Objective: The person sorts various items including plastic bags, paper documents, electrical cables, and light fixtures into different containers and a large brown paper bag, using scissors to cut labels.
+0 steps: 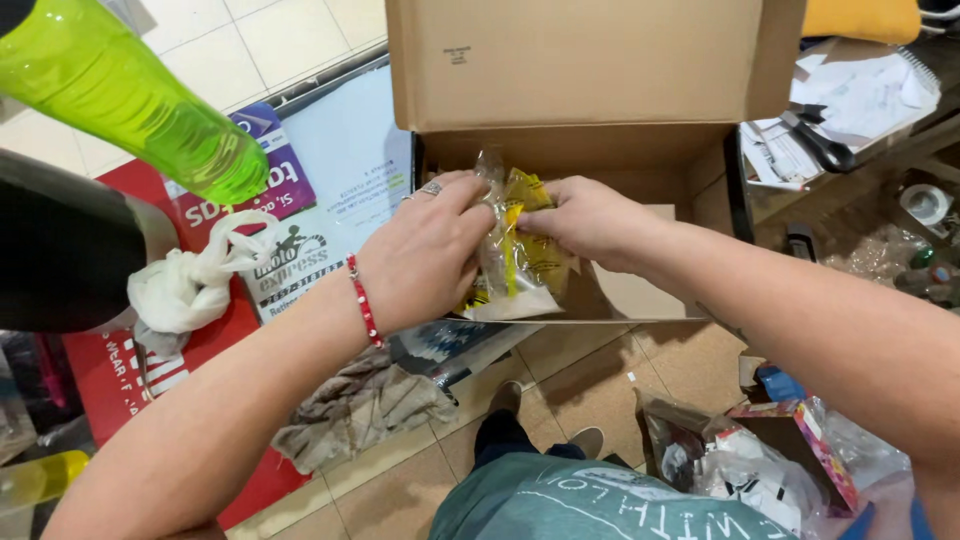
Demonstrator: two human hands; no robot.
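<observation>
Both of my hands grip a clear plastic bag [515, 262] with yellow contents, held over an open cardboard box [640, 160]. My left hand [425, 250], with a ring and a red beaded bracelet, pinches the bag's left side. My right hand [590, 220] pinches its right side near the top. The bag hangs upright between them, just inside the box's front edge. The box's lid flap [580, 60] stands up behind.
A green plastic bottle [120, 95] juts in at top left above a white knotted bag [185, 285]. Printed posters lie on the floor to the left, a grey rag [365, 405] below. Plastic bags and packets [760, 465] sit at lower right; papers [850, 100] at upper right.
</observation>
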